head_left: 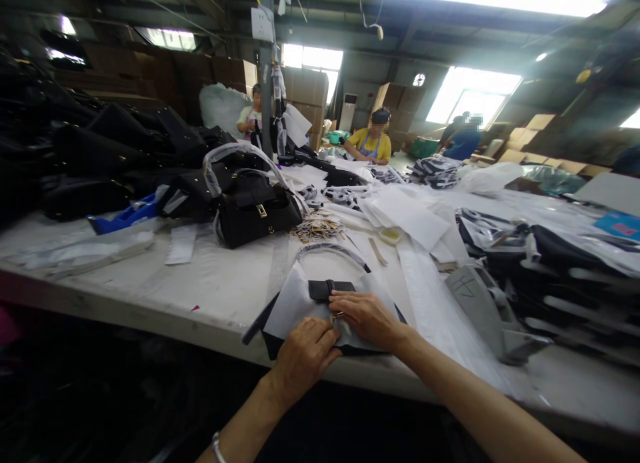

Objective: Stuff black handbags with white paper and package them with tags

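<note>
A black handbag (274,343) lies at the table's front edge, with white paper (287,309) spread over its front. Its black flap strap (319,289) shows on top of the paper, and a wrapped handle (334,248) arches behind. My right hand (367,316) reaches over the flap, its fingers closed around a small metal clasp (339,313). Close against it, my left hand (307,346) has its fingers curled and pressed on the bag's front below the clasp. Whatever lies under the left fingertips is hidden.
Another black handbag (260,213) stands behind to the left, near a blue tape dispenser (127,215). Small tan pieces (319,227) and white sheets (405,216) lie beyond. To the right are a grey tape dispenser (477,309) and stacked black bags (575,289). Several people work farther back.
</note>
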`<state>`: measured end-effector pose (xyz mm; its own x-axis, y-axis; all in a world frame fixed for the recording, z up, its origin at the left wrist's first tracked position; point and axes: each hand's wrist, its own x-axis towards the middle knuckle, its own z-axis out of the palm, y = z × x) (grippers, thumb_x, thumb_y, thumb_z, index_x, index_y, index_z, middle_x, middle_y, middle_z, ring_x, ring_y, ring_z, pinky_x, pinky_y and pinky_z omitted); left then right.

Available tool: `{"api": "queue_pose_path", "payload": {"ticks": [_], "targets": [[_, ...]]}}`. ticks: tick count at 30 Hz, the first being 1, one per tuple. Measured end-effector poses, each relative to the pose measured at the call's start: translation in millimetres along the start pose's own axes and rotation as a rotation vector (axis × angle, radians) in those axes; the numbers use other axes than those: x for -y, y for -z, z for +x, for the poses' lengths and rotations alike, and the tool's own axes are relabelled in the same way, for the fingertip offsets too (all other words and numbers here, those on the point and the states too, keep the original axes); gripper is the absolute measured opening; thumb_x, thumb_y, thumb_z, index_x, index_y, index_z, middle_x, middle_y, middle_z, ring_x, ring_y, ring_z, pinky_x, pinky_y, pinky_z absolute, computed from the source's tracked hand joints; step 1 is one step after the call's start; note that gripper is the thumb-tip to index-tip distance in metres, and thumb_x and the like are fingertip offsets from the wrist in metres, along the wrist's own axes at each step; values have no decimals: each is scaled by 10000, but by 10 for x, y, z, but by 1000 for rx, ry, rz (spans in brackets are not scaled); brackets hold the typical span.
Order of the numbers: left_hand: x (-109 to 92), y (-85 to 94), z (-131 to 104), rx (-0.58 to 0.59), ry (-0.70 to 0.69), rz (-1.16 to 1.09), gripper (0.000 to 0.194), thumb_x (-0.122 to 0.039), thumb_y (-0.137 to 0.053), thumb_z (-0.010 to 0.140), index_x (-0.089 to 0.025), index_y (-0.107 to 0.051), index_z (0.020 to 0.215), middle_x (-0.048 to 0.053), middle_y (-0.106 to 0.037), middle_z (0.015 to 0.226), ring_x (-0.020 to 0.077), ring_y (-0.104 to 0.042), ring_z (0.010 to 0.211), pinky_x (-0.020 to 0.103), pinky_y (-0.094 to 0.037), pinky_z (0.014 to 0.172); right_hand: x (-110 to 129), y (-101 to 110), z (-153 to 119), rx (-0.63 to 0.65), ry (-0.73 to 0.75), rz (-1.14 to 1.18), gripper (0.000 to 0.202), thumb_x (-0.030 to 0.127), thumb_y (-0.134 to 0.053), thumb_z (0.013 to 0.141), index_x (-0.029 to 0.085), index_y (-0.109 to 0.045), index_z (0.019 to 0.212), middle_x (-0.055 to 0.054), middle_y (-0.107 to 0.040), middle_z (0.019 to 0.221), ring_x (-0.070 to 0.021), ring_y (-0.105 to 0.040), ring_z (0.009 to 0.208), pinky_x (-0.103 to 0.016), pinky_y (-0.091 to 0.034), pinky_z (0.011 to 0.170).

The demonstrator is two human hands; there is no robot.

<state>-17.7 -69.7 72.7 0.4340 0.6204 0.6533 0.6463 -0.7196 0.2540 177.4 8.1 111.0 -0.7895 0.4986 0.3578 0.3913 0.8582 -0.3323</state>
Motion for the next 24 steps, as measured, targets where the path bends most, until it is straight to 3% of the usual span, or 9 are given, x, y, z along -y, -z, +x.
{"api": "queue_pose_path", "payload": {"ticks": [6,11,14,18,24], "targets": [[-44,-108,-9,-90,4,35,95,-220,-543,956,-179,-617,1000,54,-672,895,213,-643,831,366,-520,733,94,-36,11,127,-82,34,328,79,-524,918,120,-615,1230,-162,-678,1250,-257,-602,1236,-412,-495,1055],[-50,-115,2,-88,-19,36,125,-220,-519,974,-176,-622,1029,50,-679,896,198,-644,843,353,-506,745,158,-42,46,109,-329,59,221,149,-626,890,178,-647,1108,-85,-751,1046,-238,-728,954,-358,-590,861],[-50,-110,-16,-115,-10,8,110,-207,-526,970,-180,-625,1011,42,-678,888,190,-643,848,345,-499,752,179,-2,36,95,-257,107,147,160,-601,911,195,-699,1015,-84,-744,1113,-240,-689,1086,-359,-547,970],[-44,-118,-54,-139,26,-10,110,-237,-543,965,-196,-625,1025,35,-678,874,206,-640,854,359,-499,761,155,48,-30,147,-126,213,281,189,-481,978,189,-705,1146,-93,-667,1294,-229,-556,1289,-381,-439,1116],[-3,-131,-69,-120,104,-22,205,-304,-569,957,-185,-598,1122,78,-678,1033,218,-648,923,379,-531,802,82,12,-32,76,-268,247,219,228,-580,947,238,-751,1083,-53,-758,1097,-210,-707,1040,-319,-551,943]]}}
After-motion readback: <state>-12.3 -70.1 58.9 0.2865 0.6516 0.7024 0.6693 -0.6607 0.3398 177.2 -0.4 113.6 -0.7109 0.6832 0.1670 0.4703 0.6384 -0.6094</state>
